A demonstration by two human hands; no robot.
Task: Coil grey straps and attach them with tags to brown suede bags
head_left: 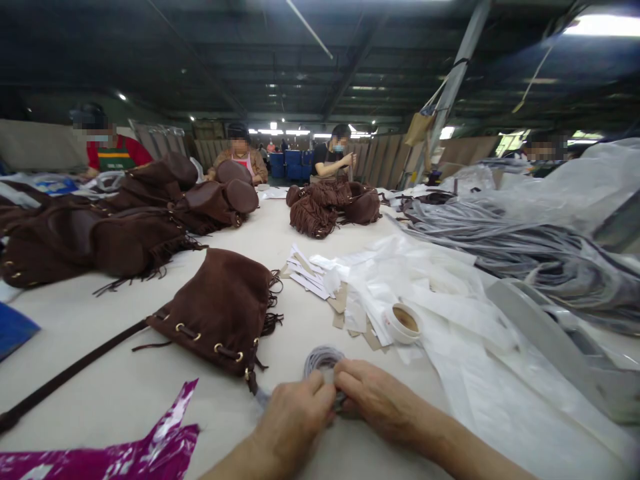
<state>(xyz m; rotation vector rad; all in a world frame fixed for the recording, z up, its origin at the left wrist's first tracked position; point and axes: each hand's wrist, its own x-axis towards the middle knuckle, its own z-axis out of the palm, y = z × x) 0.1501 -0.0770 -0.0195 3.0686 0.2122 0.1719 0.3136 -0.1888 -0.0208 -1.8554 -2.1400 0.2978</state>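
A small coil of grey strip (323, 358) stands out from between my hands, low in the middle of the view. My right hand (377, 395) is closed in a pinch on the coil's right side. Fingers together, my left hand (295, 420) grips the coil's near left side; its fingertips are partly hidden. Just left of it lies a dark brown drawstring bag (217, 303) with gold eyelets and fringe. Its long strap (83, 367) runs off to the left, and a bit of grey wrapping shows between the bag's near corner and my left hand.
More brown bags (125, 233) are heaped at left, others (333, 203) farther back. A tape roll (403, 323), paper slips (307, 270), white plastic sheets (480, 373), a grey strap bundle (500, 247) and a grey dispenser (555, 333) lie right. Purple plastic (165, 440) is front left. Several people work behind.
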